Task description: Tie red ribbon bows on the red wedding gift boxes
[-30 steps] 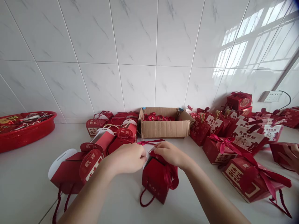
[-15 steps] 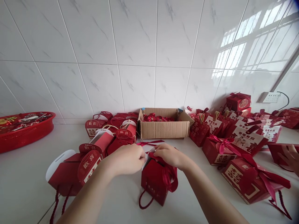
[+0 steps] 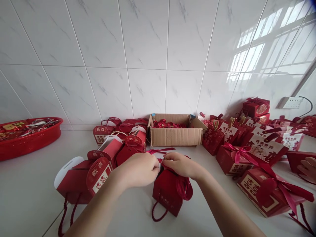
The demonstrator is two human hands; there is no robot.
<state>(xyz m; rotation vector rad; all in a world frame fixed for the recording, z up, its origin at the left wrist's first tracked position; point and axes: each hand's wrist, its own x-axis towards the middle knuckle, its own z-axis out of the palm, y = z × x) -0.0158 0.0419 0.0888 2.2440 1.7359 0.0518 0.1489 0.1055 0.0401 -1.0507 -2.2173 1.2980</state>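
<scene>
A small red gift box (image 3: 169,192) with a dark red cord handle (image 3: 159,219) stands on the white counter in front of me. A shiny red ribbon (image 3: 184,187) hangs in loops down its right side. My left hand (image 3: 142,168) is closed at the box's upper left edge, fingertips pinched on its top flap. From the other side, my right hand (image 3: 180,164) pinches the top of the box, thumb and finger close to the left fingertips. The fingers partly hide the flaps.
Behind the box stands a cardboard carton (image 3: 176,136) holding red ribbons. Open red boxes (image 3: 74,181) crowd the left; ribboned boxes (image 3: 271,191) fill the right. A red basin (image 3: 29,141) sits far left. Another person's hand (image 3: 308,168) touches a box at the right edge.
My fingertips have come closer together over the top of the box, and less of the white flap shows. The whole scene has shifted slightly right in view.
</scene>
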